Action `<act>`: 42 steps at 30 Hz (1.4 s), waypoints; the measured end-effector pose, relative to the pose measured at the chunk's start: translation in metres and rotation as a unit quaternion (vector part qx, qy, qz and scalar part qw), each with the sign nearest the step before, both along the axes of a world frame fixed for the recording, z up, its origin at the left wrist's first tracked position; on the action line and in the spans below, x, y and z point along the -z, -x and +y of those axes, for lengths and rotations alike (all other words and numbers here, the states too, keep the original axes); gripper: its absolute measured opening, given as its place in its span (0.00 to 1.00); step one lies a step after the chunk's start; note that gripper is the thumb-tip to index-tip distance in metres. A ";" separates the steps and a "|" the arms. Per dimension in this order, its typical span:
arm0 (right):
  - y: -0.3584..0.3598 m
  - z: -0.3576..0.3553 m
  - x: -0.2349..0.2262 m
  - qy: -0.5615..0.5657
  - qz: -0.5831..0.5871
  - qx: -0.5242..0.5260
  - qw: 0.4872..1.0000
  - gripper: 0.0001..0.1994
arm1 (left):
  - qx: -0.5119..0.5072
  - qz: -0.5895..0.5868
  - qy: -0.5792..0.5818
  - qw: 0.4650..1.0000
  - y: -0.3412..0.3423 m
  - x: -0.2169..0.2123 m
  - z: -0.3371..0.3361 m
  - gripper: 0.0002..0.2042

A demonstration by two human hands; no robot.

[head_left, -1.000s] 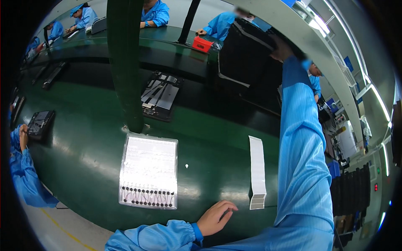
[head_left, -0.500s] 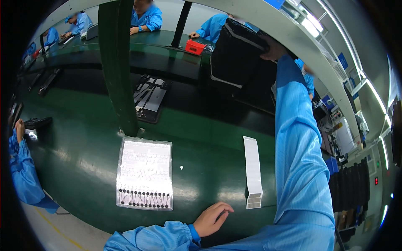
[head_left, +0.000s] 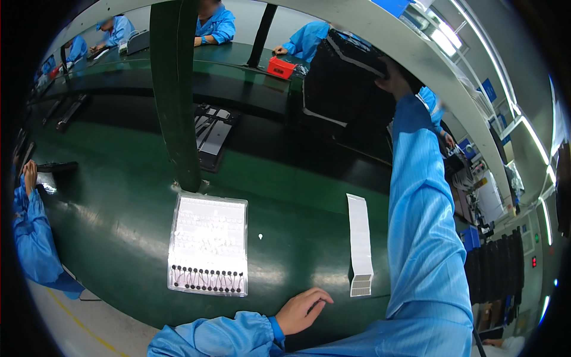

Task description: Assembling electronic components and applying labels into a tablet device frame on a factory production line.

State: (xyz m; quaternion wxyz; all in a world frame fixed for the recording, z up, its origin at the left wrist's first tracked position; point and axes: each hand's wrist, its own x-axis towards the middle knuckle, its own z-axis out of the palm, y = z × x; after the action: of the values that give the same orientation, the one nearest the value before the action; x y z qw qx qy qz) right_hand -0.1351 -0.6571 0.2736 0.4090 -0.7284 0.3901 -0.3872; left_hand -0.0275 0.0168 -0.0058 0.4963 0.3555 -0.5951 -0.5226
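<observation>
Black box-shaped stack [head_left: 336,83] sits beyond and right of the parts tray [head_left: 245,250]; right hand [head_left: 392,82] at its edge, can't tell if gripping (shadow). Looks like a reach; shifting it would need a firm hold. Left hand [head_left: 304,310], right of the tray: empty, fingers loose.

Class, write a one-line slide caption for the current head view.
A worker's right hand at a bulky black object, left hand near a white strip on a green workbench.
</observation>
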 end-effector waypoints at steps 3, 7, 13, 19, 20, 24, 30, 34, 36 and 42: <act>-0.045 0.052 0.010 -0.158 -0.195 0.085 0.964 0.43 | -0.017 -0.005 -0.006 1.000 -0.004 0.004 0.006 0.08; -0.016 0.057 0.011 -0.048 -0.334 0.165 0.927 0.34 | -0.015 -0.015 0.014 1.000 -0.001 0.001 0.007 0.08; 0.066 0.086 0.028 -0.027 -0.409 0.193 0.892 0.24 | -0.012 -0.012 0.024 1.000 0.005 0.006 0.005 0.07; 0.118 0.284 0.057 -0.053 -0.437 0.096 0.893 0.19 | -0.019 0.118 -0.086 0.989 0.004 0.025 -0.003 0.09; 0.148 0.286 0.059 -0.077 -0.384 0.032 0.920 0.20 | -0.004 0.178 -0.125 0.976 0.001 0.016 -0.009 0.10; 0.133 0.353 0.061 -0.231 -0.166 -0.073 0.956 0.22 | -0.057 0.385 -0.123 0.913 -0.012 0.016 -0.030 0.25; 0.036 0.395 0.128 -0.095 0.223 -0.200 0.949 0.38 | -0.209 0.282 -0.059 0.934 0.000 0.002 0.042 0.32; -0.023 0.408 0.175 -0.165 0.245 -0.359 0.885 0.26 | -0.242 0.101 -0.079 0.962 0.009 -0.001 0.088 0.39; -0.029 0.414 0.192 -0.163 0.254 -0.366 0.880 0.21 | -0.208 -0.070 -0.136 0.966 -0.006 -0.028 0.099 0.40; -0.006 0.425 0.212 0.066 -0.044 -0.283 0.956 0.18 | -0.213 -0.597 -0.056 0.772 -0.034 -0.049 0.106 0.29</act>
State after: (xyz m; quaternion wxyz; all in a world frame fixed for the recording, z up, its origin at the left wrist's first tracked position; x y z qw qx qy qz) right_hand -0.1291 -0.2317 0.0616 0.4697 -0.8167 0.1229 -0.3119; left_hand 0.0064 0.1230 0.0434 0.1194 0.7405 -0.6507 -0.1186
